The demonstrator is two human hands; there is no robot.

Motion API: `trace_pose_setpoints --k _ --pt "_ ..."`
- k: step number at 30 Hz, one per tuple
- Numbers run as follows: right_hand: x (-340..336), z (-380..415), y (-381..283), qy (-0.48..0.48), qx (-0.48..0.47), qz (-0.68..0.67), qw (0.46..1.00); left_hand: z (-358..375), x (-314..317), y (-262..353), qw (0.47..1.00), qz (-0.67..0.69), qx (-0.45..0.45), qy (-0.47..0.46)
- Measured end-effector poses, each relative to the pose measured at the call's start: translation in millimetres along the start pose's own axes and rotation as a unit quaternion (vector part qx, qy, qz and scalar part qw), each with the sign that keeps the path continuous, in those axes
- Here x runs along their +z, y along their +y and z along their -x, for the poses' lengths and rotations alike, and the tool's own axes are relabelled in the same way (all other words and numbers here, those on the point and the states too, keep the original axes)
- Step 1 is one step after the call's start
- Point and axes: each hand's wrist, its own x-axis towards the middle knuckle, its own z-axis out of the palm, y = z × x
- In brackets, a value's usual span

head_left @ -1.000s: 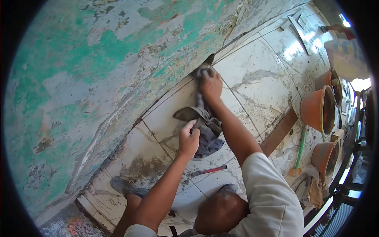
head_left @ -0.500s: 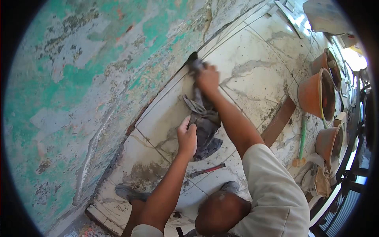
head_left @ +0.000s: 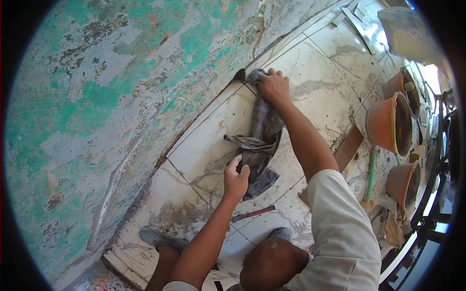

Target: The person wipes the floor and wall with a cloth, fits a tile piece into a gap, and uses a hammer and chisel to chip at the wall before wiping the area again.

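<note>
A dark grey cloth (head_left: 258,150) stretches over the marbled floor tiles (head_left: 204,131). My right hand (head_left: 274,86) is closed on its bunched far end, close to the foot of the wall. Nearer to me, my left hand (head_left: 236,179) holds the cloth's lower part at its left edge, thumb and fingers round it. A dark hole (head_left: 239,75) shows at the wall's base, just left of the bunched end. Below the cloth lies a tool with a red handle (head_left: 259,212).
The peeling green and grey wall (head_left: 107,111) runs along the left. Orange buckets (head_left: 381,121), a green-handled tool (head_left: 372,174), a brown board (head_left: 350,145) and a crumpled bag (head_left: 394,230) are on the right. My knee (head_left: 272,262) shows at the bottom.
My right hand has moved to the right, away from the wall, pulling the cloth's far end with it. The cloth is more stretched out. My left hand has shifted slightly right and down.
</note>
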Motion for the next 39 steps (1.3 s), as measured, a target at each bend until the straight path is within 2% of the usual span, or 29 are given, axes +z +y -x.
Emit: trace_pose_setpoints --k 2,4,5,6,8,9,11,14,15,17,18,20,22,25,26,28,30,32,33,35,36,38,39 --pt "11.9 4.7 -2.7 0.005 0.012 -0.037 0.999 -2.9 -5.4 -12.4 1.000 -0.012 0.014 -0.009" --pt "12.9 10.5 -12.8 -0.021 -0.202 -0.037 0.978 -7.7 -4.4 -27.9 0.999 -0.024 0.032 -0.024" --pt "7.0 7.2 -9.6 -0.065 -0.202 0.002 0.977 -6.4 -3.3 -36.8 0.999 -0.039 0.025 -0.023" --pt "-0.6 3.5 -3.9 -0.064 -0.203 0.003 0.977 -4.9 -2.5 -41.7 0.998 -0.054 0.017 -0.022" --pt "-9.4 -5.0 9.4 -0.004 -0.066 0.029 0.997 0.0 -5.9 -41.0 0.998 -0.062 0.017 -0.011" --pt "-7.6 -10.8 15.8 -0.017 -0.049 0.045 0.998 1.0 -8.2 -41.4 0.995 -0.090 0.040 -0.006" --pt "10.6 -9.2 13.7 0.006 -0.073 0.017 0.997 4.5 -9.5 -42.9 0.991 -0.117 0.060 -0.005" --pt "20.6 0.5 -1.2 0.034 -0.131 -0.009 0.991 1.1 -4.3 -40.3 0.988 -0.151 0.018 -0.014" --pt "12.1 6.8 -14.0 -0.049 -0.137 0.007 0.989 -1.0 -1.3 -51.1 0.992 -0.121 0.023 -0.026" --pt "16.3 19.8 -39.1 -0.087 -0.173 0.001 0.981 3.0 2.3 -55.8 0.995 -0.091 0.030 -0.040" --pt "26.8 25.2 -47.7 -0.070 -0.214 0.006 0.974 5.5 2.2 -52.8 0.996 -0.078 0.009 -0.039" --pt "4.8 33.8 -59.9 -0.119 -0.231 -0.018 0.966 11.7 -3.4 -52.8 0.996 -0.075 -0.011 -0.041" --pt "15.4 24.0 -44.7 -0.076 -0.194 0.034 0.977 17.8 -15.5 -56.6 0.997 -0.070 -0.013 -0.037" --pt "0.3 3.0 0.2 -0.018 -0.033 0.015 0.999 26.4 -28.6 -61.2 0.988 -0.149 0.033 -0.009" --pt "-1.4 -1.3 12.6 0.013 -0.016 0.018 1.000 26.5 -28.8 -52.8 0.988 -0.151 0.031 -0.005" --pt "12.4 0.6 16.7 0.087 -0.010 -0.013 0.996 25.9 -23.0 -30.3 0.995 -0.083 -0.041 -0.022" --pt "30.7 15.1 -5.9 0.151 0.003 -0.046 0.987 23.6 -21.4 -30.2 0.995 -0.085 -0.047 -0.021" --pt "39.1 36.4 -42.5 0.088 -0.044 -0.062 0.993 27.4 -26.4 -32.7 0.994 -0.092 -0.056 -0.018" --pt "49.5 52.4 -66.6 0.104 -0.100 -0.053 0.988 32.9 -32.8 -34.7 0.995 -0.089 -0.045 -0.022" --pt "59.2 95.3 -124.2 0.017 -0.179 -0.113 0.977 49.4 -51.7 -45.8 0.995 -0.093 -0.033 -0.024" --pt "64.6 116.0 -150.9 -0.059 -0.237 -0.109 0.964 60.6 -65.3 -59.4 0.993 -0.112 -0.035 -0.003" --pt "88.2 163.9 -193.2 -0.079 -0.376 -0.175 0.906 84.5 -87.6 -64.7 0.990 -0.138 -0.036 0.014" --pt "81.6 173.1 -195.5 -0.077 -0.372 -0.181 0.907 100.1 -97.5 -56.9 0.993 -0.042 -0.105 0.016"
